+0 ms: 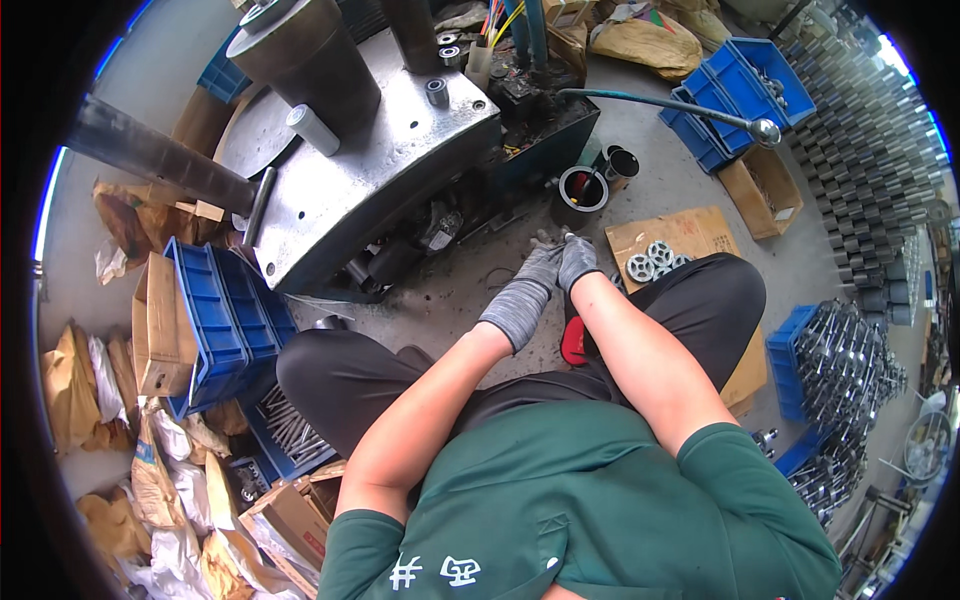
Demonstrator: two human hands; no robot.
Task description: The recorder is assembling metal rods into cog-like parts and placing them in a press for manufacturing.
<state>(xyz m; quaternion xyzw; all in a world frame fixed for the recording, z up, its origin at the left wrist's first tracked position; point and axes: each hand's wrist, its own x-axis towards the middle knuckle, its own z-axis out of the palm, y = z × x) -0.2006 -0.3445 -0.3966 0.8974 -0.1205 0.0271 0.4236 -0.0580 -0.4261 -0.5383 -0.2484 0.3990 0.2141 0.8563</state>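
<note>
Both my hands wear grey knit gloves and meet in front of my knees, over the floor. My left hand (538,268) has its fingers curled in at the tips, close against the other hand. My right hand (577,262) is bent inward, thumb and fingers drawn together beside the left fingertips. Whatever sits between them, if anything, is too small or hidden to name. Just beyond the hands stands a dark round pot (590,208) with a red-handled tool in it. Several silver spoked metal wheels (640,267) lie on a flat cardboard sheet (700,232) to the right.
A heavy steel machine table (350,190) with thick columns fills the far left. A ball-ended lever (764,132) reaches out from it. Blue crates (205,320) and wrapped bags stand left. On the right are stacked metal cylinders (860,170), a cardboard box (765,205) and shiny metal parts (840,370).
</note>
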